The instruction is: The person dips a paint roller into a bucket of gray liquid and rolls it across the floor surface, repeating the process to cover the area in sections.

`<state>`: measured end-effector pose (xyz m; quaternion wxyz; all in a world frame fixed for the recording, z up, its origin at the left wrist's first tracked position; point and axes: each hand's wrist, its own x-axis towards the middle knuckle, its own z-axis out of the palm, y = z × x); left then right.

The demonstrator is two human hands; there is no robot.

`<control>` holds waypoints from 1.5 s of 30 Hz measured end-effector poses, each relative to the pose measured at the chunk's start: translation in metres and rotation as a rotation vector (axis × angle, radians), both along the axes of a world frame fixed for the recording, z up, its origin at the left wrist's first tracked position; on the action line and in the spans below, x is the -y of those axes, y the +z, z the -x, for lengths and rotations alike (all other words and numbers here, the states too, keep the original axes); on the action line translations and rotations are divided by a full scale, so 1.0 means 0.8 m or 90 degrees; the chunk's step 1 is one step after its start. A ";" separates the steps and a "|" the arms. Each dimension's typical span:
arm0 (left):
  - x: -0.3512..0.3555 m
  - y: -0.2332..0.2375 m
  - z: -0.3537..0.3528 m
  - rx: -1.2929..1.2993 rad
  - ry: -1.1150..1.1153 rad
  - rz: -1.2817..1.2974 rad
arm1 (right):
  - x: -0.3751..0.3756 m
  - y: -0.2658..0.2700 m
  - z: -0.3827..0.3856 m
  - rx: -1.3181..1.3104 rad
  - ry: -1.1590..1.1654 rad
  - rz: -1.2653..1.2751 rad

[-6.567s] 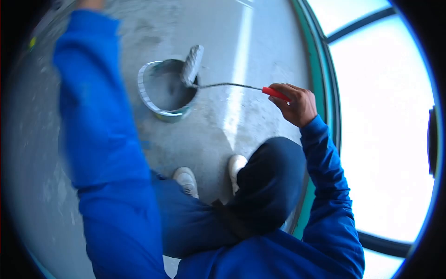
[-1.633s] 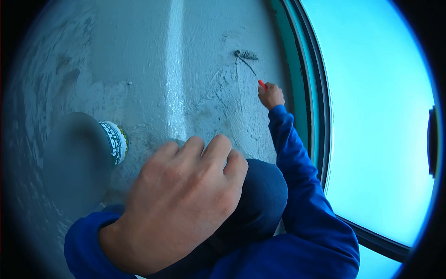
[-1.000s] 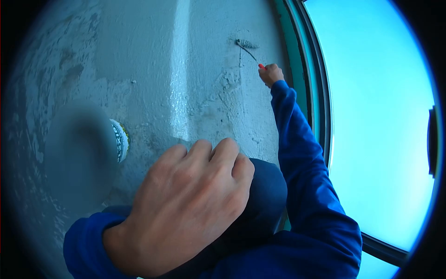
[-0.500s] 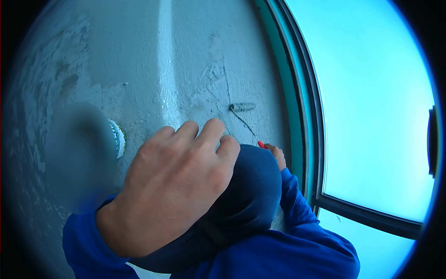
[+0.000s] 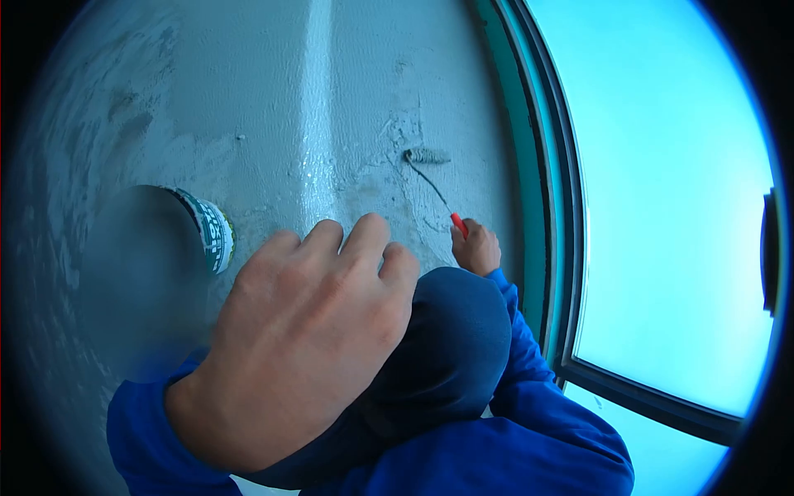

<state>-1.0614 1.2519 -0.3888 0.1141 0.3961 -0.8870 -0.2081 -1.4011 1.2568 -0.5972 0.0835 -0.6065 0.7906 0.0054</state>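
Observation:
A paint roller (image 5: 428, 155) with a grey-coated sleeve, a thin bent wire frame and a red handle rests on the wet grey floor coating (image 5: 372, 91). Wrapped round its red handle is my right hand (image 5: 477, 248), beyond my right knee. Large in the foreground, my left hand (image 5: 306, 339) hangs over my dark-trousered leg with its fingers curled down. Its fingertips are hidden, so whatever they may hold does not show. To the left stands a bucket (image 5: 217, 236) with a green and white label, mostly covered by a blurred grey patch.
A teal skirting strip (image 5: 525, 165) and dark frame (image 5: 554, 157) border the floor on the right, beside a bright glass panel (image 5: 670, 190). A shiny light streak (image 5: 317, 107) runs along the floor. The coating looks patchy at far left.
The roller has moved forward and slightly left over the floor. My right hand has come out further past the knee. The view has shifted a little, showing more of the bucket.

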 end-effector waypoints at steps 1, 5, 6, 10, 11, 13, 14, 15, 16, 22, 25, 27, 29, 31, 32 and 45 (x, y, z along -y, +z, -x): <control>0.000 -0.001 -0.002 0.000 0.004 0.001 | 0.029 -0.007 0.004 -0.004 0.034 0.021; 0.003 -0.003 -0.009 -0.009 0.012 0.023 | 0.154 -0.009 -0.008 -0.017 0.039 0.029; 0.004 -0.002 -0.009 -0.023 0.016 0.042 | 0.189 -0.014 -0.005 -0.038 0.040 0.018; 0.009 -0.008 -0.011 -0.052 0.029 0.060 | 0.334 -0.016 -0.004 -0.064 -0.020 -0.051; 0.009 -0.009 -0.012 -0.048 0.033 0.054 | 0.369 -0.012 0.000 -0.084 -0.010 -0.059; 0.012 -0.010 -0.015 -0.041 0.043 0.045 | 0.409 0.007 -0.009 -0.140 0.056 0.029; 0.013 -0.010 -0.016 -0.038 0.046 0.048 | 0.426 0.017 -0.017 -0.127 0.043 0.038; 0.013 -0.010 -0.018 -0.035 0.049 0.051 | 0.444 0.017 -0.019 -0.119 0.039 0.042; 0.013 -0.011 -0.019 -0.032 0.051 0.054 | 0.461 0.016 -0.023 -0.111 0.035 0.047; 0.011 -0.015 -0.024 0.029 0.044 -0.016 | 0.483 -0.007 -0.034 -0.049 0.039 0.004; 0.011 -0.011 -0.021 -0.046 0.056 0.048 | 0.446 -0.021 -0.025 -0.010 0.014 -0.012; 0.011 -0.006 -0.020 -0.040 0.042 0.042 | 0.408 -0.034 -0.015 -0.007 0.014 -0.017; 0.007 -0.001 -0.016 -0.043 0.033 0.048 | 0.350 -0.031 -0.009 0.027 0.010 -0.045; 0.001 0.000 -0.011 -0.052 0.032 0.066 | 0.273 -0.009 -0.021 0.087 -0.008 -0.080; -0.001 0.001 -0.009 -0.056 0.029 0.074 | 0.236 -0.002 -0.021 0.108 -0.015 -0.086; -0.016 0.008 -0.018 -0.041 0.023 0.036 | -0.140 0.060 -0.001 0.083 -0.022 -0.052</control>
